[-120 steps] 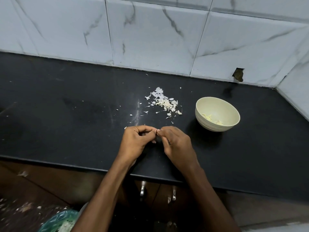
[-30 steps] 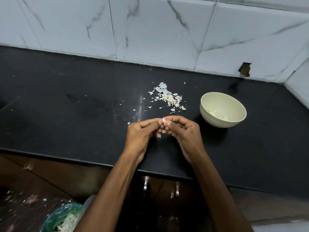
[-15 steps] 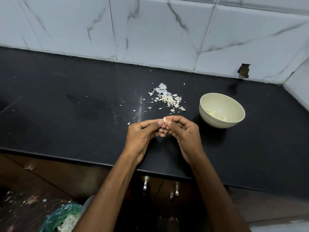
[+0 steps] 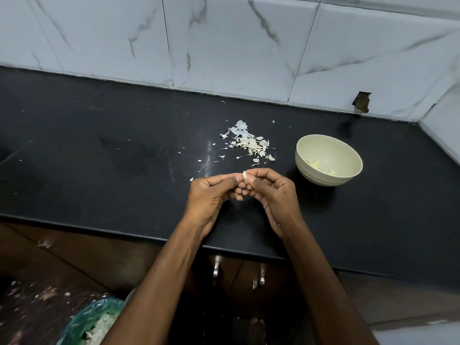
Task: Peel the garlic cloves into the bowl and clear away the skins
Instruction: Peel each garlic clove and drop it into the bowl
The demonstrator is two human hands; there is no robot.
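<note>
Between both sets of fingertips, above the dark counter (image 4: 99,170): one pale garlic clove (image 4: 244,175), pinched from the left by the left hand (image 4: 207,197) and from the right by the right hand (image 4: 273,195), fingers curled. Just beyond the hands, a heap of skins (image 4: 249,144). Right of the right hand, near it, cream bowl (image 4: 311,175) with peeled cloves (image 4: 317,166) inside

My desk (image 4: 104,155) is dark stone, semi-gloss and dusty. Bowl (image 4: 308,176) looks like matt ribbed plastic, skins (image 4: 249,144) papery. Wall tiles (image 4: 224,46) are glossy marble-look.
</note>
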